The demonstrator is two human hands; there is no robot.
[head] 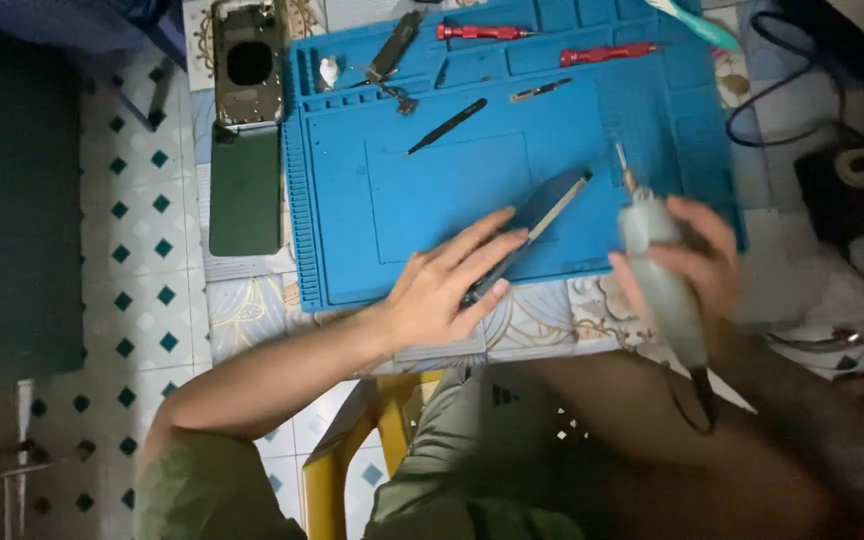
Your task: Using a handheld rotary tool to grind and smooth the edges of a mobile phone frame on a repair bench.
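Observation:
My left hand [447,285] lies flat with fingers spread on a dark, narrow phone part [542,215], pressing its near end against the blue work mat [402,200]. My right hand [697,260] grips a grey pen-shaped power tool [657,275] with a thin metal bit at its far end, pointing away from me, just right of the phone part. A black cord runs from the tool's near end over my arm.
On the mat's far side lie two red screwdrivers [482,32], black tweezers [449,125], a small metal strip [540,91] and loose phone parts [392,50]. A green phone back and an open phone frame [247,65] lie left of the mat. Cables sit at right.

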